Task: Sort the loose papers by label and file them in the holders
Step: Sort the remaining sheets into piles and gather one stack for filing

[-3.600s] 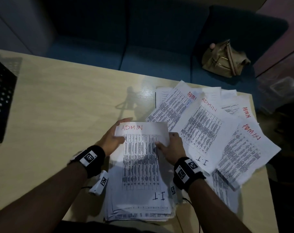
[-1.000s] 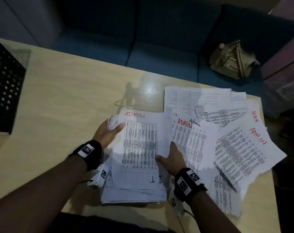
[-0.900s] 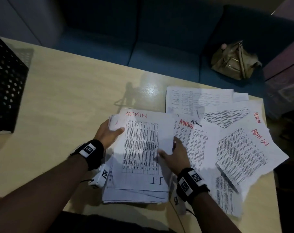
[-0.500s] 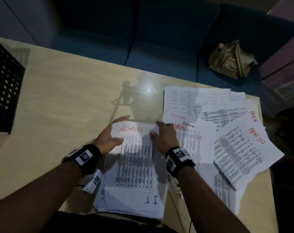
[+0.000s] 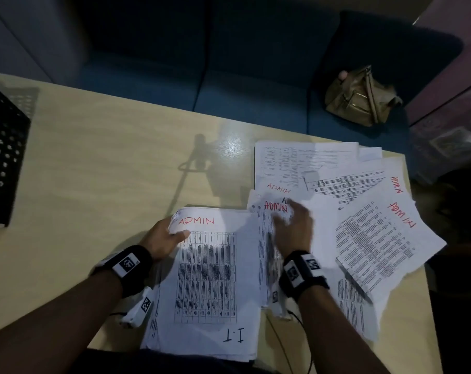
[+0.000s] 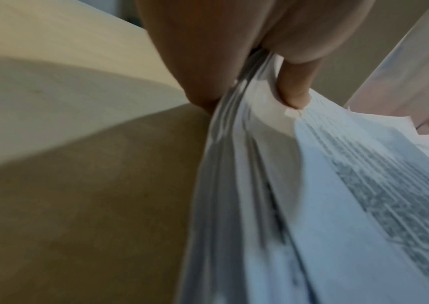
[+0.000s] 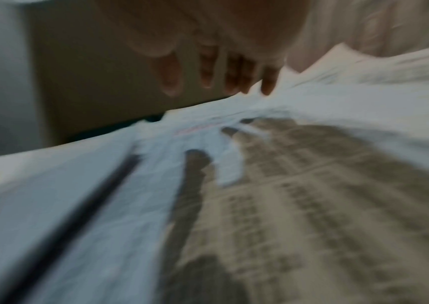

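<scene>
A thick stack of printed sheets (image 5: 210, 279) lies at the table's near edge, its top sheet marked ADMIN in red and I.T below. My left hand (image 5: 167, 236) grips the stack's upper left corner, thumb on top and fingers underneath; the left wrist view shows the stack (image 6: 273, 185) pinched by that hand (image 6: 247, 61). My right hand (image 5: 291, 228), blurred, hovers with spread fingers over a loose ADMIN sheet (image 5: 276, 206) just right of the stack. In the right wrist view the fingers (image 7: 208, 72) hang straight above the loose sheets (image 7: 312, 144), holding nothing.
More loose sheets (image 5: 377, 238) marked ADMIN fan out over the table's right end, some past its edge. A black perforated holder (image 5: 2, 163) stands at the far left. Behind the wooden table (image 5: 94, 171) is a blue sofa with a tan handbag (image 5: 361, 98).
My right hand left the stack's top edge and moved right over the loose ADMIN sheet. My left hand stays gripping the stack's corner, and the stack lies flat.
</scene>
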A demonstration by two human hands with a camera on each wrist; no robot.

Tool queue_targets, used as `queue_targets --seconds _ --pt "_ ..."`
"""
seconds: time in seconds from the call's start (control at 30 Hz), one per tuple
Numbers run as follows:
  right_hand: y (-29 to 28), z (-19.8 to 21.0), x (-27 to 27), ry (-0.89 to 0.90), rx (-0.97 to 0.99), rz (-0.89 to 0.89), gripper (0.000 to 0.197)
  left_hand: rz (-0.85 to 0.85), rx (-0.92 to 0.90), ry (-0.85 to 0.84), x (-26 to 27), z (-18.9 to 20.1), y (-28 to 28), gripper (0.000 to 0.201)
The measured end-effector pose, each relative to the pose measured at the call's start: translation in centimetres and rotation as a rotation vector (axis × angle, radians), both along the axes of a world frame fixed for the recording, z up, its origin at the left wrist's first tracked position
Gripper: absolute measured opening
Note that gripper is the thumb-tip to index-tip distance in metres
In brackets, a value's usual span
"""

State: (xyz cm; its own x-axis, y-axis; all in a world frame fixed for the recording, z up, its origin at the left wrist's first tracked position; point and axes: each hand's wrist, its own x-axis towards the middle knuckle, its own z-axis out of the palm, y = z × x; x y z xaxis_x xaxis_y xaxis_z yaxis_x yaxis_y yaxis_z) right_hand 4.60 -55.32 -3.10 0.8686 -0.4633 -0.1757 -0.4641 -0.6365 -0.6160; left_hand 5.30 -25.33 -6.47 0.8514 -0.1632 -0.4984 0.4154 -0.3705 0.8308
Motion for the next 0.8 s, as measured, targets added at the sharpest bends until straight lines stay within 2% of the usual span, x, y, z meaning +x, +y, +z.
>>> queue_targets --seconds 0.07,0.13,0.2,0.3,0.4,0.53,0.6,0.67,0.73,0.8 --pt "-3.7 0.1 -1.1 0.177 -0.181 -0.28 0.059 -0.006 0.046 0.01 0.1 -0.1 0.0 0.044" --pt "-6.2 0.1 -2.3 0.333 -0.173 -0.417 0.077 -0.021 0.069 0.027 0.2 -0.3 -0.3 0.045" --pt "-7.3 -0.3 -3.0 0.342 -0.103 -0.426 0.089 -0.017 0.082 0.054 0.3 -0.4 -0.2 0.046" --pt "-7.3 -0.1 -3.2 0.253 0.01 -0.384 0.092 -0.027 0.093 0.08 0.4 -0.5 -0.2 0.046" --pt "-6.2 0.6 -3.1 0.175 0.196 -0.319 0.084 -0.032 0.127 0.088 0.4 0.3 -0.6 0.044" --pt "-4.7 2.2 -3.1 0.239 0.064 -0.099 0.05 -0.048 0.14 0.075 0.3 0.9 -0.7 0.042" --pt "-4.7 3.8 -2.7 0.214 0.085 -0.044 0.037 -0.035 0.133 0.069 0.2 1.1 -0.7 0.042" --pt "-5.3 6.3 -2.1 0.098 0.045 -0.021 0.027 0.009 0.108 0.056 0.2 1.6 -0.8 0.035" --pt "-6.6 9.7 -1.4 -0.103 -0.046 -0.028 0.02 0.111 0.056 0.065 0.3 2.1 -0.9 0.031" --pt "-8.4 13.0 -0.8 -0.307 -0.043 -0.086 0.026 0.205 -0.019 0.09 0.8 2.7 -1.2 0.03"
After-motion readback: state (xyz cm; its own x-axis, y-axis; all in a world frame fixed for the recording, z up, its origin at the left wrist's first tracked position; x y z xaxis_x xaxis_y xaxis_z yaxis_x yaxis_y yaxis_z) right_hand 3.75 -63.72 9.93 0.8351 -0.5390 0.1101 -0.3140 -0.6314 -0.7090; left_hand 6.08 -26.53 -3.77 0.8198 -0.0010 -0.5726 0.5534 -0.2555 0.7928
